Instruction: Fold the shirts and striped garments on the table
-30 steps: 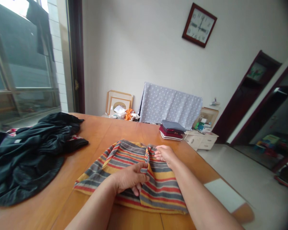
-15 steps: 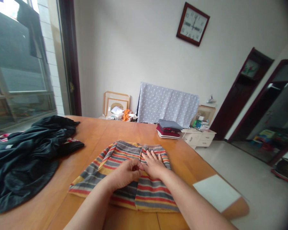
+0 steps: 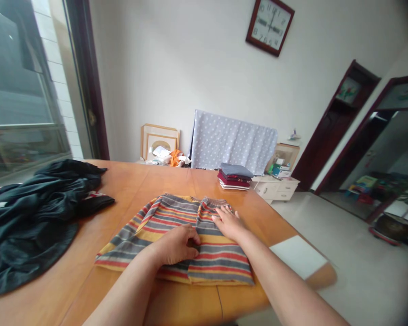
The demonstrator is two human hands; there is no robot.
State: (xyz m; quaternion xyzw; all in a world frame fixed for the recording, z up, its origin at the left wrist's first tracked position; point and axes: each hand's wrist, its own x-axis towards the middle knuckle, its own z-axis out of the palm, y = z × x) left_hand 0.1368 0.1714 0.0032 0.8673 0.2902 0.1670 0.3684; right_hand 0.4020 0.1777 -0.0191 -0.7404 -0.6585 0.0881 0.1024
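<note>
A striped cloth garment (image 3: pixel 221 267) in grey, red and yellow lies folded flat on the wooden table (image 3: pixel 149 185), with a gathered band along its far edge. My left hand (image 3: pixel 175 245) sits at its middle, fingers curled and gripping the fabric at the centre fold. My right hand (image 3: pixel 227 222) rests palm-down on the far right part of the garment, fingers spread and holding nothing. The two hands are a short distance apart.
A crumpled dark garment (image 3: pixel 30 217) lies on the table to the left. A folded clothing stack (image 3: pixel 234 176) sits at the far edge. A white sheet (image 3: pixel 298 256) lies at the right table edge, with the tiled floor beyond.
The garment now lies flatter, with its centre fold less bunched than a second ago. My hands have moved slightly apart. The whole scene has shifted in view as my head turned.
</note>
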